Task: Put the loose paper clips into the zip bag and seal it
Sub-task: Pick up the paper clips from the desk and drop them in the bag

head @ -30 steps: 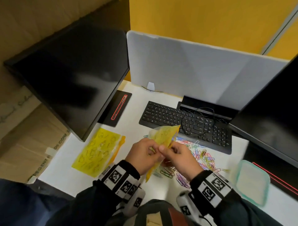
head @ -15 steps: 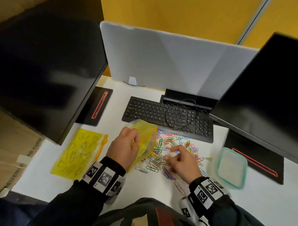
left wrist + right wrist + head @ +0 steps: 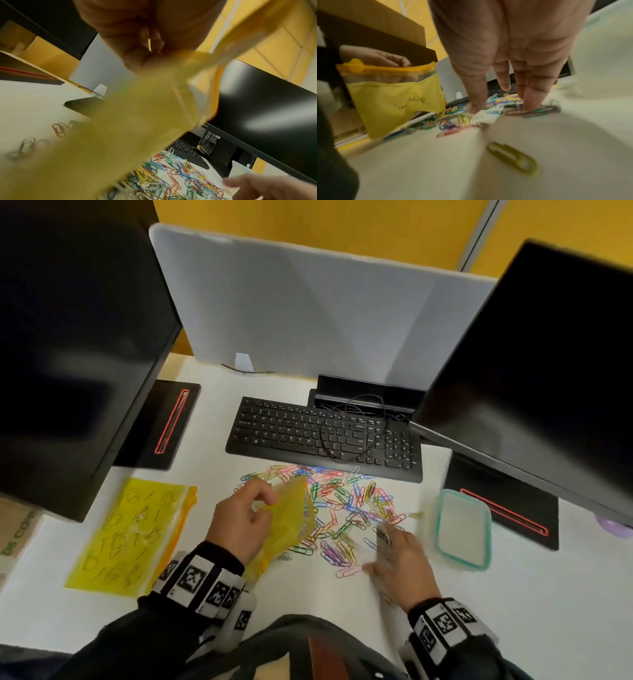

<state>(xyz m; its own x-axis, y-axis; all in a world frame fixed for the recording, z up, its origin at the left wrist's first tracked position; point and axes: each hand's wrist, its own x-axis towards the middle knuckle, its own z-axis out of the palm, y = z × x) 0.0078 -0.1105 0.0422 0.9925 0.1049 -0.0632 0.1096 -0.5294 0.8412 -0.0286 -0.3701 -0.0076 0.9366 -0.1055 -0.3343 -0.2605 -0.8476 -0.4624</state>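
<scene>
Yellow wall panels and a grey divider screen back a white desk, and right in front of the person lies a bright scatter of coloured paper clips. The left hand has the yellow zip bag lifted off the desk, fingers and thumb curled round its upper edge, the orange zipper strip showing in the right wrist view and the bag hanging down over the near left edge of the pile. The right hand is down flat at the right side of the pile, fingers straight and spread, tips touching the desk among the clips; a green-and-red pair lies right at its fingertips and a lone olive clip sits nearer the wrist. Just beyond the right hand stands a teal-rimmed container. Out past the left hand, a second yellow zip bag lies flat. Beyond the pile, ahead of both hands, a black keyboard sits between two dark monitors.
</scene>
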